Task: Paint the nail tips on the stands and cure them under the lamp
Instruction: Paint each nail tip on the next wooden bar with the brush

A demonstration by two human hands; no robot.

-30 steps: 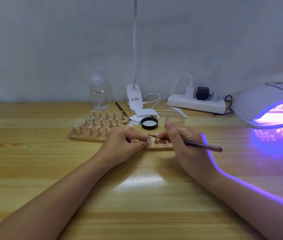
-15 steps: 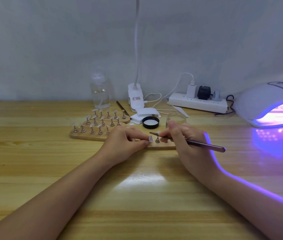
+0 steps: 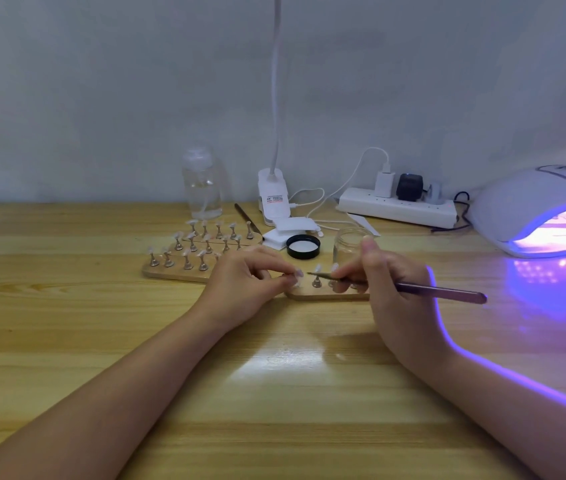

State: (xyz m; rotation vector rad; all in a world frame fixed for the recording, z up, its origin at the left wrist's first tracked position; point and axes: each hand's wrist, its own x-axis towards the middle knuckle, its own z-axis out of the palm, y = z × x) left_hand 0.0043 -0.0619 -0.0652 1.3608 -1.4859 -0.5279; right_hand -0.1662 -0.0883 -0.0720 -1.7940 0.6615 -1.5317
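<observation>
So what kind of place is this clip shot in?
Probably a home or small nail-art workstation, not clearly a salon: a lit curing lamp on a wooden table, nail tips on stands, and a power strip by the wall.

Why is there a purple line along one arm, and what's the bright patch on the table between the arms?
Head view: the lit curing lamp throws violet light, rimming the right forearm and pooling on the wooden table beside it; the white patch between the arms is glare from a light above; the picture is soft, so the nail tips blur, and the wide lens bends the table's edge.
</observation>
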